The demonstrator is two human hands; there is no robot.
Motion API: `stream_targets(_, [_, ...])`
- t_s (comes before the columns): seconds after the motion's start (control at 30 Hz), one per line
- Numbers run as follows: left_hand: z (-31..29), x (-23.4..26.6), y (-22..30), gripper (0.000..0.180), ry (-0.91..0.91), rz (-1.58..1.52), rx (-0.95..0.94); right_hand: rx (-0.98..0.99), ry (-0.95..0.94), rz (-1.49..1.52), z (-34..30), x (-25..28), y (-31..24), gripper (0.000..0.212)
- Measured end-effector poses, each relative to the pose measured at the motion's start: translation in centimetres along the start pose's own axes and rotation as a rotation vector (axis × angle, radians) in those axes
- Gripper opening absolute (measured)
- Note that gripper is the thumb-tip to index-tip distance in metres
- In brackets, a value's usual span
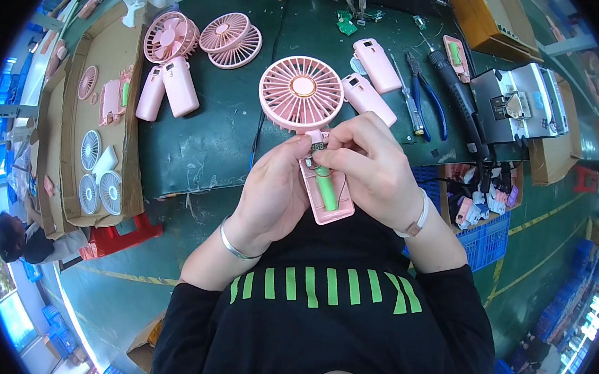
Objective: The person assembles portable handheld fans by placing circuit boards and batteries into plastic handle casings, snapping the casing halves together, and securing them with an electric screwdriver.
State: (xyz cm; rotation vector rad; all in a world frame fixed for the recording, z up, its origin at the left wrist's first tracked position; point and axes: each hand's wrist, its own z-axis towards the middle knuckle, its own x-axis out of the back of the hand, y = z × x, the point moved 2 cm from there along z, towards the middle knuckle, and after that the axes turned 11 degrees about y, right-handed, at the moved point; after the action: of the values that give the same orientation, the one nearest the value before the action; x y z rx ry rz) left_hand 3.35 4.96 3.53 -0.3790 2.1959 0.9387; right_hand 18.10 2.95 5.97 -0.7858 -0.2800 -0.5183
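A pink handheld fan (302, 90) is in front of me, its round grille away from me and its opened handle (340, 213) toward my body. In the handle lie a green battery cell (326, 192), thin wires and a small circuit board with a digit display (317, 146) near the neck. My left hand (272, 181) is closed on the handle's left side, thumb by the neck. My right hand (371, 154) is closed too, thumb and fingers pinched at the board from the right. Its fingertips partly hide the board and wires.
Pink handle shells (377, 66) lie beyond my right hand, near blue-handled pliers (430, 102) and a black electric screwdriver (459, 94). A grey metal device (517, 105) stands at right. Fan heads (171, 38) and grilles (234, 43) lie at left, beside a cardboard tray (114, 202) of parts.
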Motion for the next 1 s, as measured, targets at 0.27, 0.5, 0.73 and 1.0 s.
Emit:
stream_targets(0.27, [0.6, 0.1, 0.0, 0.032, 0.072, -0.017, -0.005, -0.109, -0.056, 0.163, -0.5, -0.5, 1.8, 0.019])
stream_targets(0.5, [0.8, -0.9, 0.3, 0.036, 0.055, 0.119, -0.067, -0.637, 0.16, 0.457, -0.6, -0.8, 1.7, 0.035])
stream_targets(0.73, [1.7, 0.4, -0.7, 0.032, 0.052, 0.31, -0.306, -0.831, 0.144, 0.628, -1.3, -1.9, 1.9, 0.053])
stream_targets(1.0, [2.1, 1.0, -1.0, 0.028, 0.004, 0.455, -0.514, -0.752, 0.272, 0.558, -1.2, -2.0, 0.9, 0.043])
